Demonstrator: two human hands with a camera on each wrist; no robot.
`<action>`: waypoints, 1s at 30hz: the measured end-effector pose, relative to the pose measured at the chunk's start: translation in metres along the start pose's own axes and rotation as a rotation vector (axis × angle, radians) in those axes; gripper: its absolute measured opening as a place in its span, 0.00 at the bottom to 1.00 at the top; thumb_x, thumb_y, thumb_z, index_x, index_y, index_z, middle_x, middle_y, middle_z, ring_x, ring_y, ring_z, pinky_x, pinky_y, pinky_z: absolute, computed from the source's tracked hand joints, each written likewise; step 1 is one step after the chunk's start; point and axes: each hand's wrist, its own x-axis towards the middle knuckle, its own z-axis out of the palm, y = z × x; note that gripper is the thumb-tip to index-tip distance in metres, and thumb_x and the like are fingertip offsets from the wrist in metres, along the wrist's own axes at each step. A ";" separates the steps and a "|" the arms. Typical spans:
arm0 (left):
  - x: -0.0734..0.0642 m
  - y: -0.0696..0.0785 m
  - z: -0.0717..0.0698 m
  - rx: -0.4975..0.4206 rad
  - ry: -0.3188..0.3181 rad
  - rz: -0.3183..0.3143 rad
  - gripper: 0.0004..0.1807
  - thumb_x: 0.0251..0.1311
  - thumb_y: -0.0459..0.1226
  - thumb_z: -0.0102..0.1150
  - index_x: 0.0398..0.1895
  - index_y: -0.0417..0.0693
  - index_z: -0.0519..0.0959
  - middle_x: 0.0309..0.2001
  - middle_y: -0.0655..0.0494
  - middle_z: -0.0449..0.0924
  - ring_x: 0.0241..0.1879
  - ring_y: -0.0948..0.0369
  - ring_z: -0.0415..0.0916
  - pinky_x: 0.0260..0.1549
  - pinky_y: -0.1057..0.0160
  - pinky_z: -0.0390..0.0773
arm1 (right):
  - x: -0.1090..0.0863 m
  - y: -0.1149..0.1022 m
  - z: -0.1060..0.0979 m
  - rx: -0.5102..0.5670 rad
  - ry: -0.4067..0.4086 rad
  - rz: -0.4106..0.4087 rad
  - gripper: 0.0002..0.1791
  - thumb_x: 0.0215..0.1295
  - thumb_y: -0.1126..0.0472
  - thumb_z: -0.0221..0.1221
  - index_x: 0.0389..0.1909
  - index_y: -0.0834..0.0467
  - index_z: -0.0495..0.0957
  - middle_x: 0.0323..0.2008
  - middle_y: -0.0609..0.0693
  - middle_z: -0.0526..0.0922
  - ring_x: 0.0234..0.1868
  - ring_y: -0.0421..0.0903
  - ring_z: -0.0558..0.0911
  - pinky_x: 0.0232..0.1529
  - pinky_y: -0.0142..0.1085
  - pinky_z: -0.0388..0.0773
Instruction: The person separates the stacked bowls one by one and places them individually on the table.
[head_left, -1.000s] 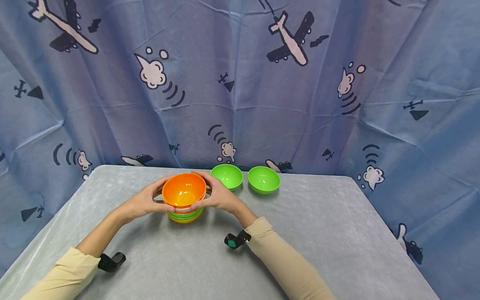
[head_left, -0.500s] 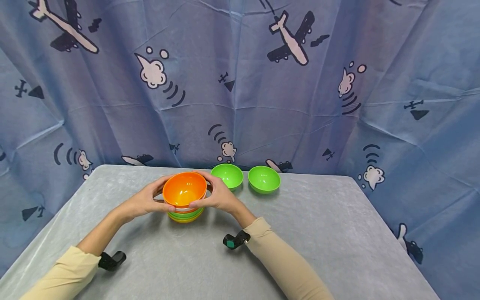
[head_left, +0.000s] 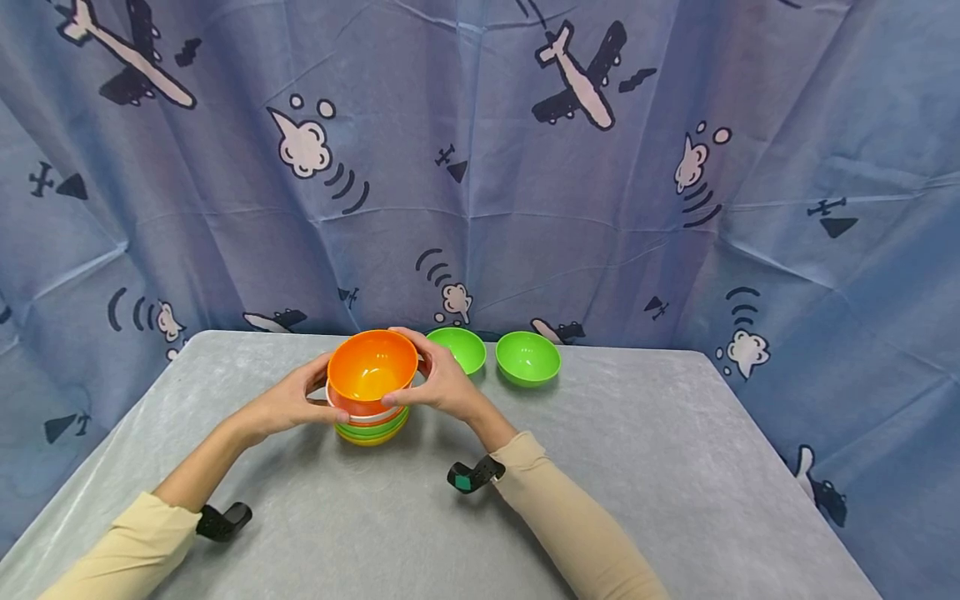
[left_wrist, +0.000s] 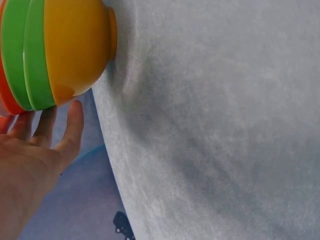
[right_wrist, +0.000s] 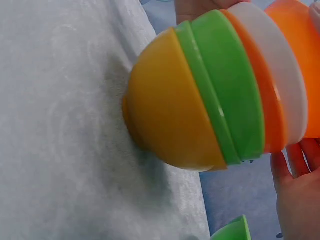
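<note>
A stack of nested bowls stands on the table, with a yellow bowl (right_wrist: 170,100) at the bottom. Above it come green bowls (right_wrist: 225,75), an orange one and a white bowl (right_wrist: 275,60). The top orange bowl (head_left: 372,365) is raised and tilted off the white one. My right hand (head_left: 444,385) pinches this bowl, thumb at the near rim and fingers behind its right side. My left hand (head_left: 288,402) grips the stack from the left, thumb near the white rim. In the left wrist view its fingers (left_wrist: 47,125) reach along the green and orange bowls.
Two separate green bowls stand at the back of the table, one (head_left: 467,350) partly behind my right hand and another (head_left: 528,360) to its right. The grey table (head_left: 637,450) ends at a blue curtain (head_left: 480,167) printed with airplanes.
The top orange bowl has risen and tipped away from the stack, along with my right hand. A wider part of the white bowl now shows. My left hand has barely moved.
</note>
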 end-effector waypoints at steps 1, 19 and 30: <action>0.000 0.000 0.000 -0.002 -0.002 0.001 0.47 0.60 0.37 0.73 0.79 0.44 0.56 0.74 0.44 0.60 0.73 0.40 0.54 0.62 0.38 0.67 | 0.000 0.000 -0.001 0.002 0.005 -0.001 0.46 0.49 0.74 0.75 0.72 0.62 0.66 0.63 0.53 0.76 0.60 0.50 0.76 0.65 0.44 0.70; 0.001 -0.003 0.001 -0.005 -0.005 0.002 0.47 0.61 0.35 0.72 0.80 0.47 0.55 0.76 0.46 0.56 0.73 0.43 0.53 0.62 0.39 0.67 | -0.009 -0.015 -0.031 0.024 0.104 0.022 0.47 0.51 0.80 0.71 0.74 0.65 0.63 0.66 0.57 0.72 0.63 0.52 0.73 0.63 0.45 0.72; 0.000 -0.002 -0.001 -0.004 -0.006 -0.008 0.48 0.61 0.37 0.72 0.80 0.48 0.54 0.76 0.45 0.56 0.73 0.43 0.53 0.63 0.38 0.66 | -0.021 -0.016 -0.055 0.024 0.150 0.022 0.47 0.53 0.68 0.77 0.74 0.64 0.64 0.66 0.57 0.71 0.64 0.54 0.72 0.63 0.42 0.71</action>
